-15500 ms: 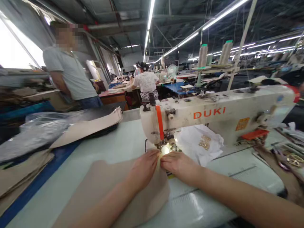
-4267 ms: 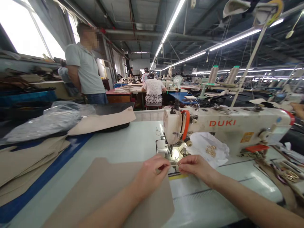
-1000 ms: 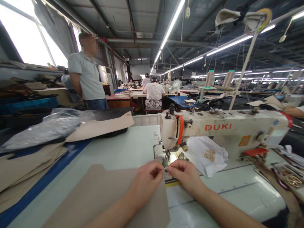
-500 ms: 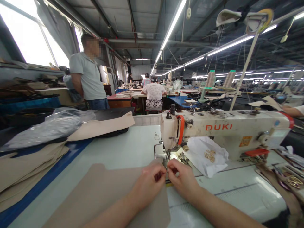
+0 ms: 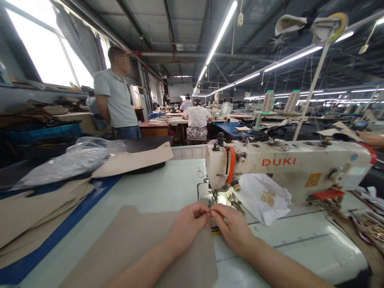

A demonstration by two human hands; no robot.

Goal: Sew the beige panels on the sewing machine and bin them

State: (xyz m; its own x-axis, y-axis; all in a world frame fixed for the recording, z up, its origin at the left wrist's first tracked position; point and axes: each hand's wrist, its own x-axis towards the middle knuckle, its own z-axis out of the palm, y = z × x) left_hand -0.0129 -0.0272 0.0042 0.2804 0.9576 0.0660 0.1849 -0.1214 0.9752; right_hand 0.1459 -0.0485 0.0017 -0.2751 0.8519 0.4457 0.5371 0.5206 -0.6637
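Observation:
A tan fabric panel (image 5: 132,244) lies flat on the pale sewing table (image 5: 156,188) in front of me. My left hand (image 5: 189,223) rests on its top right corner with fingers pinched. My right hand (image 5: 233,228) meets it fingertip to fingertip, also pinched; what they hold is too small to make out. Both hands sit just in front of the needle area (image 5: 216,196) of a white DUKI sewing machine (image 5: 288,166).
A white cloth with small gold metal pieces (image 5: 268,197) lies under the machine arm. Stacked tan panels (image 5: 36,212) and a plastic bag (image 5: 69,160) fill the left side. A person in a grey shirt (image 5: 117,100) stands at back left; another sits further back (image 5: 196,118).
My hands have stayed pinched together at the panel's corner by the needle, shifting slightly forward. The view has drifted a little to the left.

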